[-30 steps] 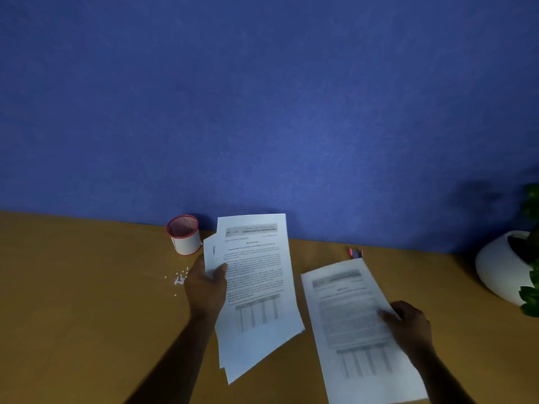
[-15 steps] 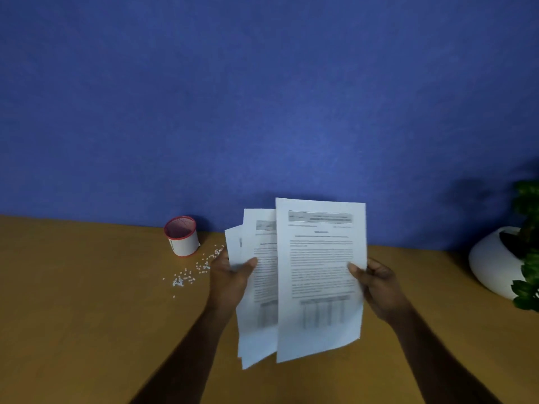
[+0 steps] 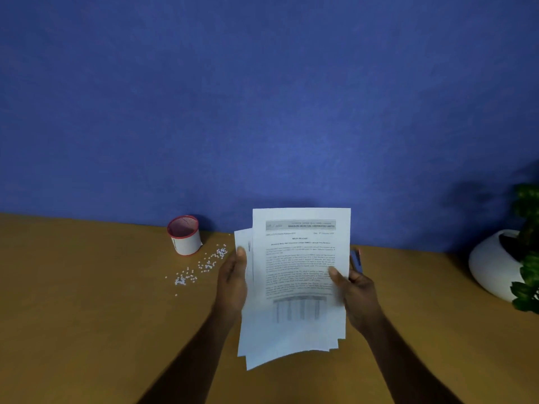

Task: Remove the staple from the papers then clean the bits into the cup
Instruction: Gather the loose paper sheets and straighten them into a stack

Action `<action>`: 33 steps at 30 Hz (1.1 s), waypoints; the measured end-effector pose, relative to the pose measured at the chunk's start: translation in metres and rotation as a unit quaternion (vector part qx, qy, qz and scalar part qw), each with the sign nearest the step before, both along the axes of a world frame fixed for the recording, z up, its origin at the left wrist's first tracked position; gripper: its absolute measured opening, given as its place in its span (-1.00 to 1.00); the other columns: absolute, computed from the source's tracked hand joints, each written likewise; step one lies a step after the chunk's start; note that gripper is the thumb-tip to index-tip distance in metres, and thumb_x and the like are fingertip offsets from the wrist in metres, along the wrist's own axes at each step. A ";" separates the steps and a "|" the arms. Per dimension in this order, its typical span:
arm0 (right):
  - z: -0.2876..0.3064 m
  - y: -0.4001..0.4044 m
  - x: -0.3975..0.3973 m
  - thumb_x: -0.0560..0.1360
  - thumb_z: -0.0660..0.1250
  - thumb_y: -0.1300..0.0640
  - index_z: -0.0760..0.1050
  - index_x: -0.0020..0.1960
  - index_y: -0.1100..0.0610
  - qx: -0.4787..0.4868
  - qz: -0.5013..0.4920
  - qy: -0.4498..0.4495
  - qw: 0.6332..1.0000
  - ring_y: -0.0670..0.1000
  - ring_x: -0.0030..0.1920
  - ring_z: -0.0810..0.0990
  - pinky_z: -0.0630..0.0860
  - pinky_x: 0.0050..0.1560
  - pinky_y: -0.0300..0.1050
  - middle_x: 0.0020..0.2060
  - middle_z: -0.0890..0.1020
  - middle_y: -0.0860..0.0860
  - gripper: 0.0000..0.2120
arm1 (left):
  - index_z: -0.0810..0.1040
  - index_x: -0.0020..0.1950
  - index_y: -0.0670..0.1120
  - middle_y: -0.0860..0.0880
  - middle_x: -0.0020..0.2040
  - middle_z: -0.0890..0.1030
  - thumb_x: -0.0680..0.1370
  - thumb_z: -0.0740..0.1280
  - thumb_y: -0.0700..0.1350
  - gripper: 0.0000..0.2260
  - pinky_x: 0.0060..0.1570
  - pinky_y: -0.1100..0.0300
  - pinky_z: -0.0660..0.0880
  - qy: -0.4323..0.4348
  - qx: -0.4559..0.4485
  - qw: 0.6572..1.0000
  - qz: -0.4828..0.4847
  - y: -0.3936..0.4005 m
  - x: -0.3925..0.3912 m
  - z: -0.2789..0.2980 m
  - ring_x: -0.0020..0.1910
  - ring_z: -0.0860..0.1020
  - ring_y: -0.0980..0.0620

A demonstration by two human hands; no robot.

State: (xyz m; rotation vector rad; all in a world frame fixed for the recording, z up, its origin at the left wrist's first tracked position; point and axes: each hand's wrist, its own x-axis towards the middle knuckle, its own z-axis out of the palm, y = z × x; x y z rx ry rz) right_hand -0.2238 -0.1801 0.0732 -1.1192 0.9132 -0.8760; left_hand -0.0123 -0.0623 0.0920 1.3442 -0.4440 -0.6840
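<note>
Both hands hold a stack of printed white papers (image 3: 300,258) upright above the wooden desk (image 3: 87,330). My left hand (image 3: 233,282) grips the stack's left edge and my right hand (image 3: 354,295) grips its right edge, thumb on the front sheet. A white cup with a red rim (image 3: 184,236) stands at the back of the desk, left of the papers. Small white paper bits (image 3: 201,266) lie scattered on the desk in front of and to the right of the cup. No staple is visible.
A small blue tool with a red tip (image 3: 356,259) peeks out behind the papers' right edge. A white pot with a green plant (image 3: 495,266) sits at the far right. A blue wall (image 3: 262,112) runs along the back of the desk.
My right hand lifted its sheet off the desk and brought it left onto the sheets in my left hand. The sheets are now one stack held by both hands.
</note>
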 end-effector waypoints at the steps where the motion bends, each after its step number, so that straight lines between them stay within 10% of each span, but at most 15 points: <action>1: 0.001 0.005 0.002 0.54 0.38 0.23 0.68 0.09 0.18 -0.009 -0.010 -0.002 1.000 0.17 0.07 0.72 0.62 0.11 0.10 0.05 0.74 0.12 -0.84 | 0.64 0.16 0.01 0.16 0.16 0.67 0.64 0.24 0.12 -0.72 0.28 0.10 0.47 -0.029 -0.017 0.999 -0.007 0.001 -0.001 -0.002 0.25 0.59 0.06; 17: 0.017 0.035 -0.002 0.48 0.42 0.26 0.49 0.28 0.22 -0.208 -0.029 0.014 0.978 0.06 0.13 0.67 0.65 0.12 0.03 0.10 0.69 -0.05 -0.62 | 0.53 0.20 0.05 0.17 0.07 0.65 0.45 0.53 -0.06 -0.64 0.07 0.33 0.53 -0.180 -0.031 0.983 -0.024 0.009 -0.012 0.003 0.12 0.61 0.11; 21: 0.028 0.040 -0.003 0.55 0.29 0.42 0.53 0.19 0.27 -0.223 -0.002 0.014 0.975 -0.30 0.07 0.64 0.59 -0.04 -0.35 -0.02 0.69 -0.34 -0.76 | 0.59 0.16 -0.01 0.04 0.06 0.69 0.46 0.42 0.11 -0.66 0.12 -0.04 0.61 -0.172 -0.027 0.984 -0.033 0.010 -0.014 0.002 0.08 0.65 0.04; 26: 0.028 0.040 -0.008 0.56 0.33 0.30 0.56 0.20 0.23 -0.215 -0.019 0.022 0.976 0.13 0.08 0.69 0.66 0.03 0.06 0.08 0.71 0.10 -0.78 | 0.57 0.17 0.00 0.03 0.08 0.69 0.43 0.49 0.04 -0.65 0.07 0.09 0.61 -0.167 -0.040 0.984 -0.051 0.018 -0.015 0.004 0.08 0.66 0.04; 33: 0.009 0.058 -0.006 0.56 0.35 0.31 0.62 0.12 0.22 -0.159 -0.027 0.027 0.986 0.09 0.02 0.72 0.64 -0.08 -0.15 0.00 0.75 0.08 -0.83 | 0.57 0.14 -0.02 0.05 0.02 0.73 0.43 0.47 0.04 -0.67 -0.05 0.13 0.63 -0.135 -0.026 0.990 -0.043 0.029 -0.023 -0.012 -0.01 0.70 0.03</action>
